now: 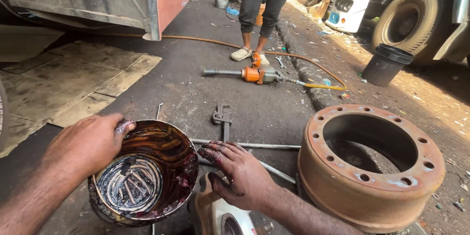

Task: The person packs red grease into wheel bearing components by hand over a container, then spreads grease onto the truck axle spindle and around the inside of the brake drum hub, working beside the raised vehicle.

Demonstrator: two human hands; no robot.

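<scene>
Grease tin (144, 174) just left of rusty brake drum (372, 166): left hand (88, 144) clamped on tin's far-left rim, right hand (240, 171) btwn tin & drum, greasy fingers (213, 152) loosely spread, empty, tips toward tin's right rim.

A rusty round brake drum (372, 166) sits near an orange impact wrench (254, 74); a black plastic bucket (387, 63) stands beyond a person's legs (262, 14).

Head camera looks steeply down, close over ground.
</scene>
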